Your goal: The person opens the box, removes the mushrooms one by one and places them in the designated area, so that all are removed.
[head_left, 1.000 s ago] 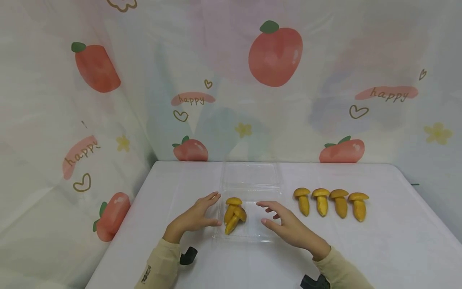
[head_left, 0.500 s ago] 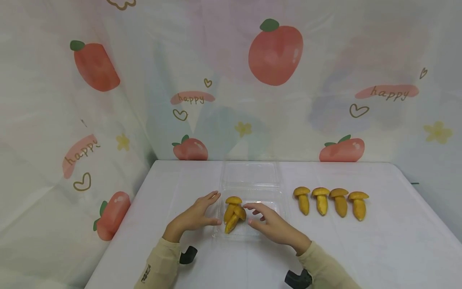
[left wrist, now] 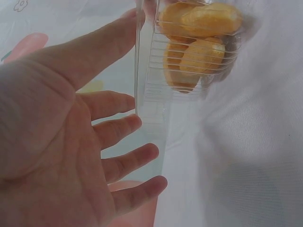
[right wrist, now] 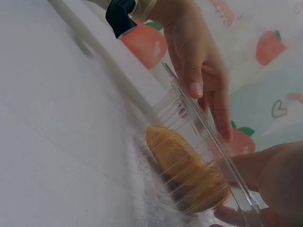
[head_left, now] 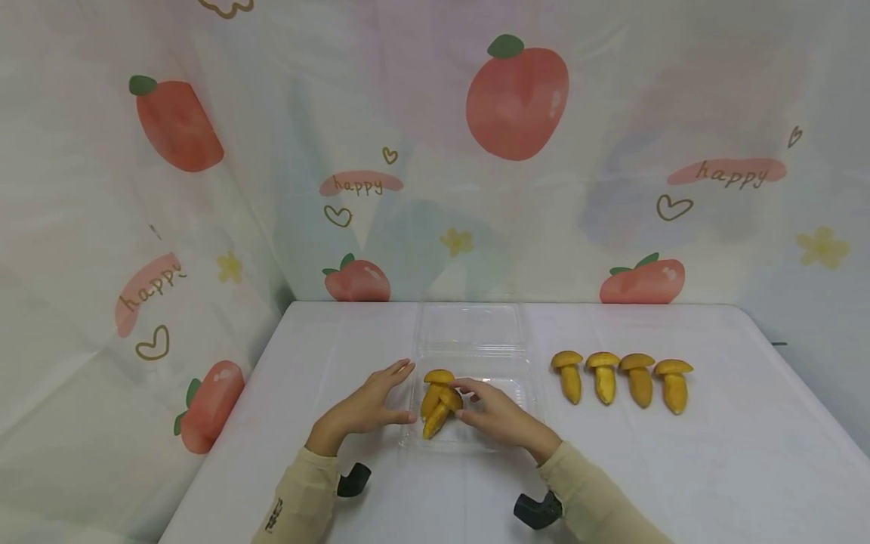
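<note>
A clear plastic clamshell box (head_left: 476, 353) stands with its lid (head_left: 470, 325) folded back, and two yellow-brown toy mushrooms lie in its left half. The front mushroom (head_left: 437, 420) leans across the rear mushroom (head_left: 439, 376). My left hand (head_left: 363, 408) stays at the box's left side with thumb and fingers spread; in the left wrist view the thumb touches the rim. From the right, my right hand (head_left: 503, 419) reaches into the box. Its thumb and index finger sit on either side of the front mushroom's cap; a firm grip is not visible.
A row of several more mushrooms (head_left: 603, 378) lies on the white table (head_left: 734, 453) to the right of the box. Behind the table hangs a fruit-patterned cloth (head_left: 435, 151). A dark camera mount (head_left: 538, 511) shows at the right wrist.
My right hand has moved left across the box, and its fingertips have come up to the front mushroom's cap. The left hand and the mushrooms have stayed where they were.
</note>
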### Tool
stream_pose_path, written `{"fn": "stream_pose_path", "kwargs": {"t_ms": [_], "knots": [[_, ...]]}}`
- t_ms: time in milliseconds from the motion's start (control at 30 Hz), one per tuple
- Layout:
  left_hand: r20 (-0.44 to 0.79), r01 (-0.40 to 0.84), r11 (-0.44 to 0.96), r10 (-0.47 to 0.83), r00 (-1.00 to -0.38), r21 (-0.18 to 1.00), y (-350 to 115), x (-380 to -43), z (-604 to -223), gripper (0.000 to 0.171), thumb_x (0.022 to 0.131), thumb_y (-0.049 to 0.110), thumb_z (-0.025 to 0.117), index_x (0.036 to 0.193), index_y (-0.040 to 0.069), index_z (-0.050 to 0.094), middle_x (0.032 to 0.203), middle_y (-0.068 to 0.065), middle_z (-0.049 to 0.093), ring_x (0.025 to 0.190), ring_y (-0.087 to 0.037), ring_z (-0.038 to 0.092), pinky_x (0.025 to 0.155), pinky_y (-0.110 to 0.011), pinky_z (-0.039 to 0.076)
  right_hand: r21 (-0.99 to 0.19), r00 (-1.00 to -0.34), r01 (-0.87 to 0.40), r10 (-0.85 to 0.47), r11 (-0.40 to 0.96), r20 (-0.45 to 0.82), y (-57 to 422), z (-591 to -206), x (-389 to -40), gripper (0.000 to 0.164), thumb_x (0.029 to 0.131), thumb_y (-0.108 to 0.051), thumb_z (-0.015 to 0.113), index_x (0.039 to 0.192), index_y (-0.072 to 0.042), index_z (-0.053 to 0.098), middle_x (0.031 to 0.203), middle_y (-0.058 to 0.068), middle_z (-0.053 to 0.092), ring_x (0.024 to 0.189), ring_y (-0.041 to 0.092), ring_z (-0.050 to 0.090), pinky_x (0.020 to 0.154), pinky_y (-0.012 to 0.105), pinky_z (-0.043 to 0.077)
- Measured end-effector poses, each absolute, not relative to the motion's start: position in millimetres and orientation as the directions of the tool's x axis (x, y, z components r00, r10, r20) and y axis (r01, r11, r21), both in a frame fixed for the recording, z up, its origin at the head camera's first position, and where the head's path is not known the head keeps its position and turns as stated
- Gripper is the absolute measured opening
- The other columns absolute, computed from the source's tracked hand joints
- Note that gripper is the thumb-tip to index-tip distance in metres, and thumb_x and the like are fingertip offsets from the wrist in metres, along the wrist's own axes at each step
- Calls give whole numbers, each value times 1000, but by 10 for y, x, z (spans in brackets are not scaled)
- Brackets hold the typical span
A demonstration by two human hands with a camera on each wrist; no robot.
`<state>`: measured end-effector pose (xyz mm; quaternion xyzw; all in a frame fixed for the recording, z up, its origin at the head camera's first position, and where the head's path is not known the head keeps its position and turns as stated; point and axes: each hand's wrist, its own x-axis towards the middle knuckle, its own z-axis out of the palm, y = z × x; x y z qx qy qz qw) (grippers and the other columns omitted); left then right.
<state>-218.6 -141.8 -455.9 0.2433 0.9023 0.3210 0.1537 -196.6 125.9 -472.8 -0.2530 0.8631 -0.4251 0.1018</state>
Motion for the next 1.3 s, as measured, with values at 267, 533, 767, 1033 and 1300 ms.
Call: {"fn": "stream_pose_path", "kwargs": {"t_ms": [267,533,767,1033,1300], "knots": [[-122,335,675,535,-836,658,-1425,-2190,-4577,88,89,30,78,158,1,31,167,-20,24,150,-48,26,119,-65,27,-779,-858,-333,-514,531,17,1218,-4783,-2012,47,95,-7,66,139,3,53,136,24,61,121,41,60,104,57,48],[-134,325,684,527,-839,654,-1428,-2193,-4586,88,90,32,77,159,4,30,168,-17,23,151,-46,25,120,-65,27,-789,-861,-326,-509,521,20,1201,-4819,-2047,40,95,-3,66,133,-3,56,132,21,64,119,40,62,103,56,50],[-121,335,675,533,-837,657,-1432,-2200,-4597,88,90,31,78,158,3,30,168,-19,24,150,-47,26,120,-65,27,-774,-854,-343,-519,532,22,1194,-4834,-2050,43,93,-5,70,133,0,57,128,19,65,115,37,62,101,55,51],[-117,339,673,536,-836,657,-1429,-2191,-4577,88,90,31,78,158,2,31,167,-20,24,150,-48,26,119,-66,27,-759,-863,-329,-505,562,0,1191,-4796,-2027,45,93,-8,71,135,-1,58,130,19,65,115,35,62,102,54,51],[-129,323,677,527,-840,661,-1421,-2168,-4553,88,89,29,78,158,2,31,167,-20,24,150,-48,26,119,-65,27,-747,-848,-388,-526,540,61,1266,-4765,-2008,42,95,-8,68,135,-1,57,130,18,65,113,34,63,98,52,53]]}}
